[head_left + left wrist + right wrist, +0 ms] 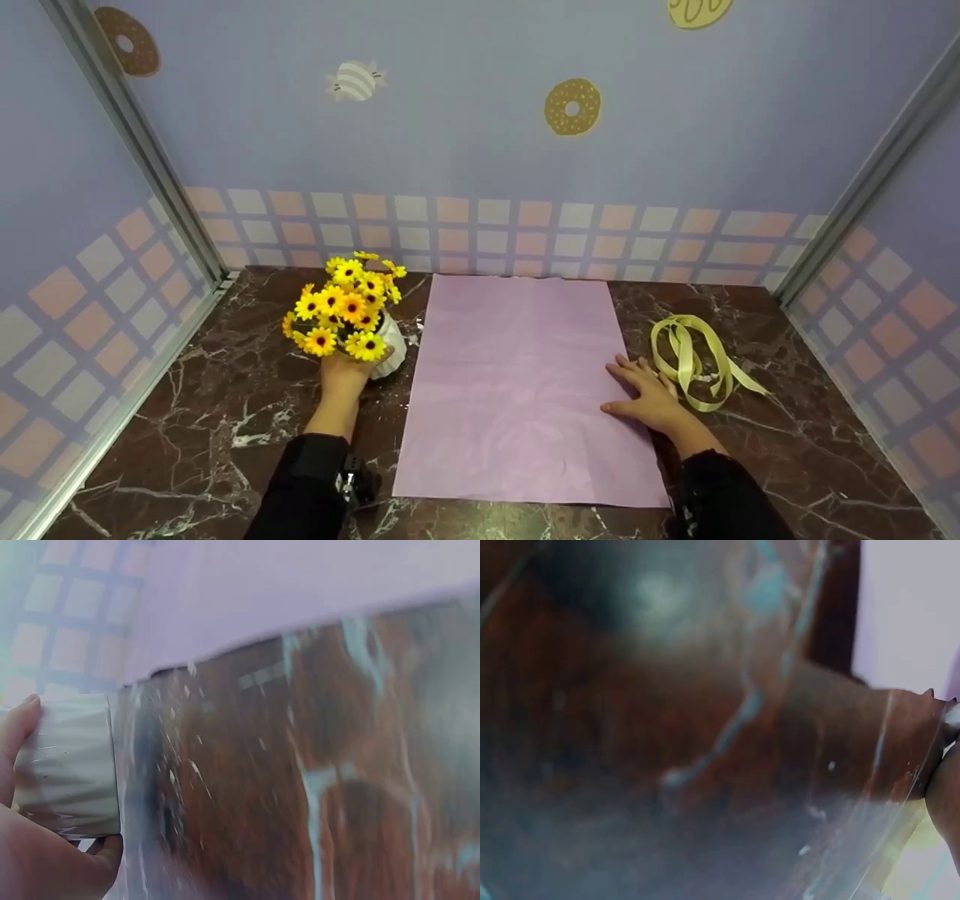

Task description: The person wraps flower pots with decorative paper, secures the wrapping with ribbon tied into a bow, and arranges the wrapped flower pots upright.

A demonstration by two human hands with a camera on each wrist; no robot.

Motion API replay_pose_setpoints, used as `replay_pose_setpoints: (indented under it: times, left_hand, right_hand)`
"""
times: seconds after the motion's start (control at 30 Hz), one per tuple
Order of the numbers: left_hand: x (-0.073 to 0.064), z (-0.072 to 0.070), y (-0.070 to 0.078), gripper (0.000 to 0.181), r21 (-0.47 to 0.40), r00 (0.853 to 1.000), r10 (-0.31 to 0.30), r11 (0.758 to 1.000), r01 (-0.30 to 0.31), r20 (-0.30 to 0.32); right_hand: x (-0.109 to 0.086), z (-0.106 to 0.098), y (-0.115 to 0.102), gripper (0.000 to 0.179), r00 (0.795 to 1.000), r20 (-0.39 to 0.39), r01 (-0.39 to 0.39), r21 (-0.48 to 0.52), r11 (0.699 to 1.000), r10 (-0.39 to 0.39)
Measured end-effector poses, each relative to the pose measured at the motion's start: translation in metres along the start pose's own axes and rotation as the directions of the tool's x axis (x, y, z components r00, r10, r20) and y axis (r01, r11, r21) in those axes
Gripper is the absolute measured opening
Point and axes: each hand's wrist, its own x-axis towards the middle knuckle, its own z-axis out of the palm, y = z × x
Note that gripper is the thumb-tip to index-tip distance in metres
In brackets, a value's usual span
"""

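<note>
A white ribbed flowerpot (71,765) holds a bunch of yellow artificial daisies (341,304) with dark centres. My left hand (346,373) grips the pot from its near left side, with thumb and fingers curled round its wall in the left wrist view. A sheet of lilac wrapping paper (517,375) lies flat to the right of the pot. On the paper's right edge rests my right hand (646,396), fingers spread and holding nothing. The right wrist view catches only a small part of that hand (946,791).
A loosely coiled yellow ribbon (686,352) lies just right of my right hand. The dark marble-patterned tabletop (225,420) meets a lilac wall (465,150) with printed doughnuts and checks at the back, and side panels stand left and right.
</note>
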Motion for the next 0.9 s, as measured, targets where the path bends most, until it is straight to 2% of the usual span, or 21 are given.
replay_pose_setpoints:
  times: [0.03, 0.07, 0.17, 0.23, 0.3, 0.57, 0.67, 0.73, 0.83, 0.9]
  left_hand:
    - [-0.002, 0.004, 0.0, 0.088, 0.131, 0.997, 0.038, 0.991, -0.029, -0.07]
    - [-0.005, 0.008, 0.001, 0.088, 0.022, 0.994, 0.026, 0.999, -0.024, -0.102]
    - [-0.013, 0.021, 0.004, 0.08, -0.118, 0.987, -0.025, 0.993, 0.006, -0.157]
    - [-0.017, 0.03, 0.007, 0.075, -0.202, 0.986, -0.069, 0.979, 0.037, -0.155]
    - [-0.02, 0.039, 0.009, 0.074, -0.239, 0.986, -0.101, 0.969, 0.067, -0.133]
    - [-0.026, 0.068, 0.016, 0.074, -0.25, 0.991, -0.102, 0.965, 0.079, -0.081]
    - [-0.029, 0.076, 0.016, 0.077, -0.236, 0.993, -0.084, 0.97, 0.062, -0.083]
    - [-0.031, 0.081, 0.015, 0.079, -0.248, 0.992, -0.086, 0.967, 0.062, -0.088]
    - [-0.034, 0.089, 0.015, 0.081, -0.299, 0.99, -0.103, 0.951, 0.071, -0.093]
    - [-0.036, 0.095, 0.015, 0.081, -0.374, 0.989, -0.115, 0.925, 0.072, -0.092]
  right_hand:
    - [0.0, 0.0, 0.001, 0.083, 1.0, 0.001, 0.001, 0.005, 1.0, -0.001]
    - [-0.001, 0.001, 0.001, 0.083, 1.0, 0.003, 0.001, 0.006, 1.0, -0.001]
    - [0.0, 0.002, 0.002, 0.083, 1.0, 0.0, 0.008, 0.005, 1.0, -0.008]
    - [0.0, 0.003, 0.003, 0.082, 1.0, -0.007, 0.017, 0.006, 1.0, -0.017]
    - [0.0, 0.002, 0.003, 0.082, 1.0, -0.014, 0.02, -0.001, 1.0, -0.02]
    - [-0.002, 0.0, 0.002, 0.081, 0.999, -0.014, 0.028, -0.041, 0.999, -0.029]
    - [-0.002, -0.001, 0.0, 0.08, 1.0, -0.019, 0.022, -0.016, 1.0, -0.022]
    - [0.0, -0.004, -0.005, 0.079, 0.998, -0.056, 0.022, 0.022, 1.0, -0.02]
    - [0.007, -0.006, -0.023, 0.074, 0.986, -0.166, 0.035, 0.098, 0.995, -0.019]
    - [0.013, -0.005, -0.043, 0.071, 0.969, -0.244, 0.057, 0.132, 0.99, -0.023]
